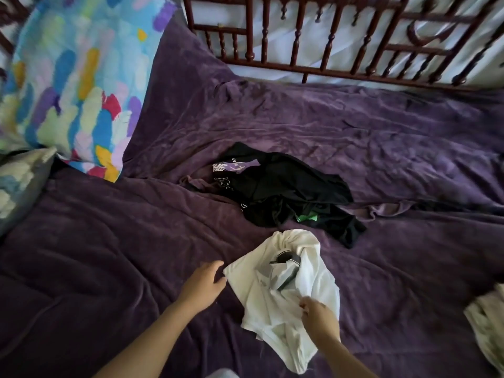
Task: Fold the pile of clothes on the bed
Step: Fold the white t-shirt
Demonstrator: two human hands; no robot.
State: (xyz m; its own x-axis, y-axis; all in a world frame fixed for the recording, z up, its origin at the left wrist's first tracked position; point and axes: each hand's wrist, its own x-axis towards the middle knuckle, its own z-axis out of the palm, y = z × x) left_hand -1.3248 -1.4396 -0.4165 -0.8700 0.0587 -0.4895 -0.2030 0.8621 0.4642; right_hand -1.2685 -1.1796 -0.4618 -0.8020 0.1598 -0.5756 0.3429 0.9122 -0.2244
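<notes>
I see the crumpled white cotton T-shirt with a grey and black print [286, 290] lying on the near middle of the bed, on the rumpled dark purple velvety bedspread [109, 255]. My left hand [203, 282] sits at the shirt's left corner, its thumb and curled fingers pinching that edge. My right hand [317, 317] rests on the near right part of the shirt, its fingers bunched tight and gripping a fold of the white cloth. Just beyond the shirt lies the heap of black garments with white, purple and green prints [286, 186], unfolded. A bright multicoloured brush-stroke pillow [71, 85] stands far left. A dark red turned-wood rail [341, 36] runs along the far side. A pale crumpled cloth [488, 323] shows blurred at the right edge.
</notes>
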